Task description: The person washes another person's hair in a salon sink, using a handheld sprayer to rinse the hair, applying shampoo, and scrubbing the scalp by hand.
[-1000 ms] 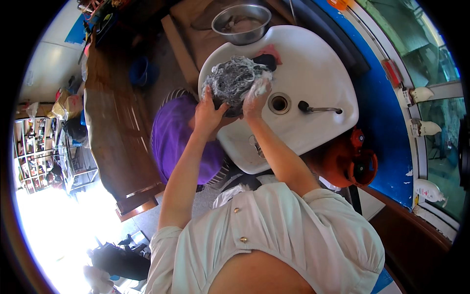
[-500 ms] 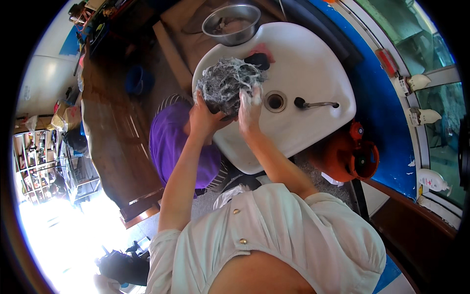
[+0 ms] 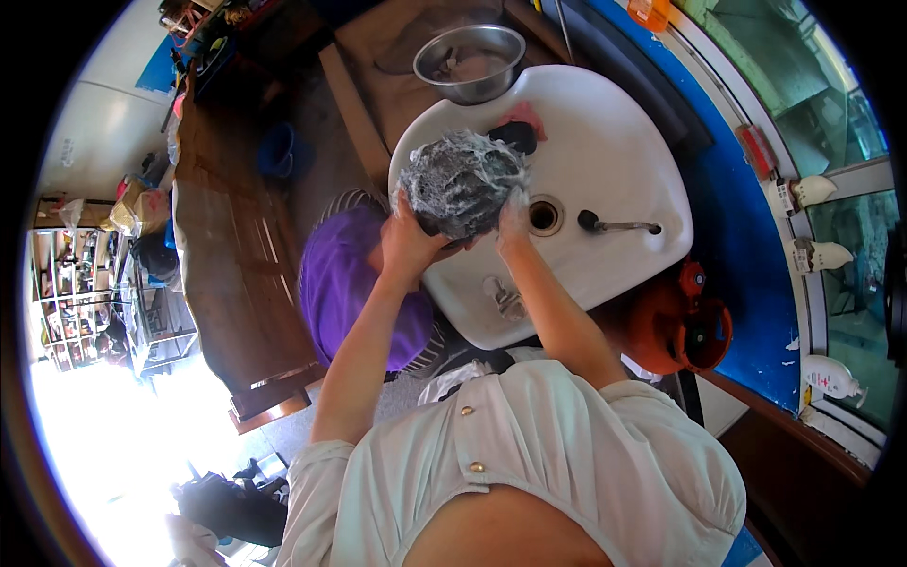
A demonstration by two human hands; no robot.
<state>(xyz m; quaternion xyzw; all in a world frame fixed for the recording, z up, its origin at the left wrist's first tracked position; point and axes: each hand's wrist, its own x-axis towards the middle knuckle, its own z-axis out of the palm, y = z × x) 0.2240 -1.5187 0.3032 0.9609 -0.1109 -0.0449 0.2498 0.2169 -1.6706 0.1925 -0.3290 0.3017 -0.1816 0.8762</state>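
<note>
So both hands are working a head of dark wet hair covered in white lather [image 3: 460,181], which lies back in the white shampoo basin [image 3: 614,151]. The left hand [image 3: 408,241] cups the head from about 7 o'clock, fingers spread and pressed up into the foam. The right hand [image 3: 511,215] sits at roughly 4 o'clock on the head, fingers also apart and flat against the hair, not pinching anything. The lathered head sits between the two palms, more above them than inside them, with the drain [image 3: 543,215] just beside the right hand at 3 o'clock.

For doing this bit well, I'd say keep the fingertips moving rather than the nails, and keep one palm under the back of the head so the neck isn't hanging on the basin rim. The foam looks thick on top but thinner low down near the hands, so that lower edge probably needs more attention.

The person being washed wears a purple cape [image 3: 354,283], at 8 o'clock from the head. A round steel bowl [image 3: 470,59] stands beyond the basin at 12 o'clock.
</note>
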